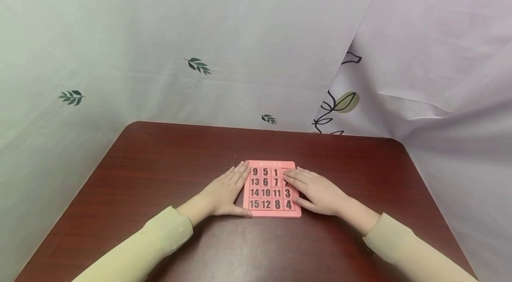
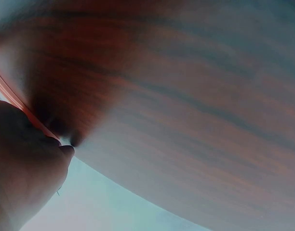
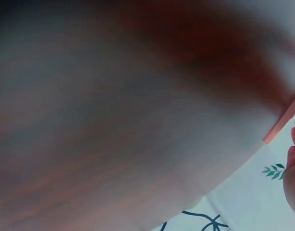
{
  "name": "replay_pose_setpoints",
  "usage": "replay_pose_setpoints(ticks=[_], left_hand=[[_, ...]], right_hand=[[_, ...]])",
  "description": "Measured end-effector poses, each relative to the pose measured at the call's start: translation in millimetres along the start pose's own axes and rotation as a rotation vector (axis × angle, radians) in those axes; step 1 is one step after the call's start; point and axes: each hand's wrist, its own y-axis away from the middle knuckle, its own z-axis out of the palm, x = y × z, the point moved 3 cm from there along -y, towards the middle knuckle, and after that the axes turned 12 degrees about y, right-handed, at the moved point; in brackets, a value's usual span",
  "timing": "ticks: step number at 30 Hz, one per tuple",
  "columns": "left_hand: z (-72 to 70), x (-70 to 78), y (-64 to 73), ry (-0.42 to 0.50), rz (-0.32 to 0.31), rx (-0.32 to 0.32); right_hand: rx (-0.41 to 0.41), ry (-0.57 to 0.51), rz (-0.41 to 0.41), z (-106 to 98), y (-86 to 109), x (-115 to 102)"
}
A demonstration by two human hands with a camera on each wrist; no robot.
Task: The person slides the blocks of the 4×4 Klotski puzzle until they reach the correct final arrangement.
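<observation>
A pink square sliding number puzzle (image 1: 270,214) lies flat on the table, its black numbers upright in the head view. The rows I can read start 9, 5, 1, then 13, 6, 7. My left hand (image 1: 225,192) lies along the puzzle's left side, straight fingers at the upper left and thumb at the lower left corner. From the right, my right hand (image 1: 320,191) reaches over the frame; its extended fingertips rest on the number 2 tile (image 1: 286,183) and partly cover it. The right thumb touches near the 4 tile (image 1: 289,204). Fingers hide part of the top right slot.
The dark red wooden table (image 1: 168,157) has rounded far corners. A pale fabric curtain (image 1: 248,42) with leaf prints hangs behind it and along both sides. Light yellow-green sleeves (image 1: 168,231) cover both forearms. Both wrist views are mostly blurred tabletop.
</observation>
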Motion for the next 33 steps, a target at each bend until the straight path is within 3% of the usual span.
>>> replay_pose_setpoints(ticks=[13, 29, 33], left_hand=[[0.0, 0.0, -0.2, 0.008, 0.001, -0.005], [0.1, -0.1, -1.0, 0.007, 0.006, 0.000], [-0.8, 0.2, 0.1, 0.007, 0.005, -0.004]], right_hand=[[-0.103, -0.035, 0.021, 4.5, -23.0, -3.0], [-0.110, -0.035, 0.082, 3.1, -0.5, 11.6], [-0.089, -0.041, 0.064, 1.2, -1.6, 10.1]])
